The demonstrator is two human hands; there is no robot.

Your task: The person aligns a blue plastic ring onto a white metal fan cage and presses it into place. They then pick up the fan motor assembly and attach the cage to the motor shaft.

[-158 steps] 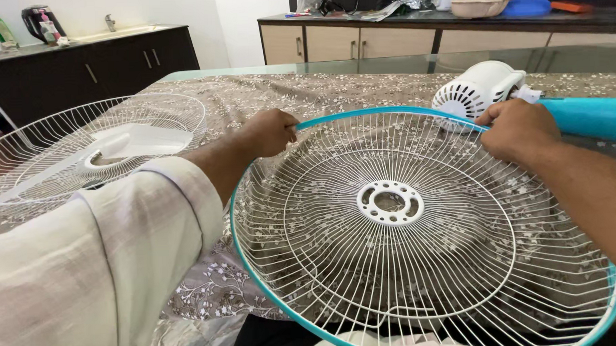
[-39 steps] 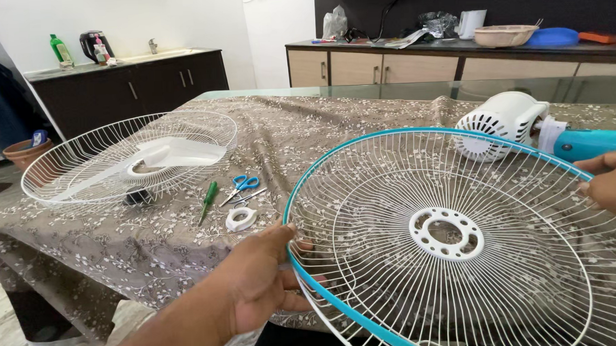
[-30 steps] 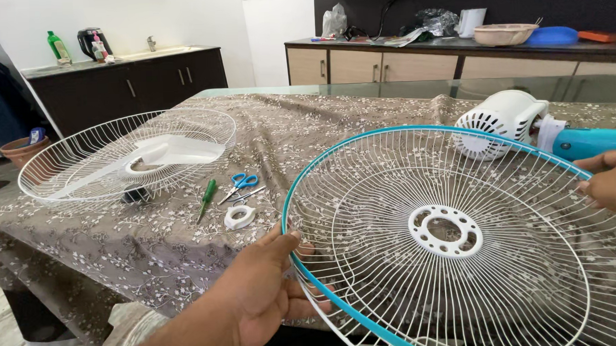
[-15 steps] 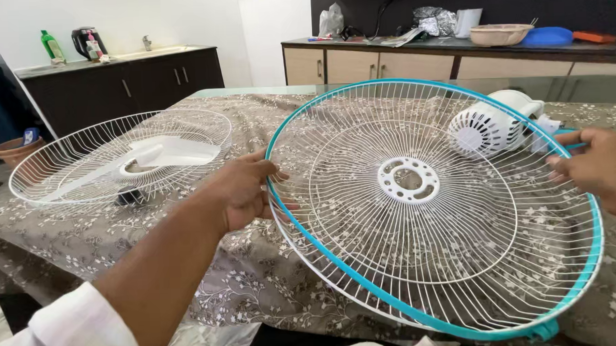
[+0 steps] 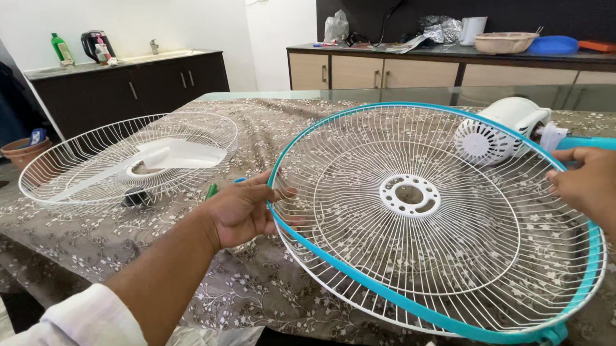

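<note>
The left hand [image 5: 238, 213] and the right hand [image 5: 591, 183] hold the white fan guard [image 5: 432, 220] with a blue rim between them, over the near edge of the table [image 5: 119, 248]. The left fingers are clamped on the rim at its left side, thumb on top. The right fingers are curled on the opposite side (how tightly, I cannot tell). The guard is tilted, its far edge higher. The white motor housing [image 5: 501, 129] lies behind it, nearer to the right hand. A second wire guard [image 5: 126, 159] rests at the left edge.
</note>
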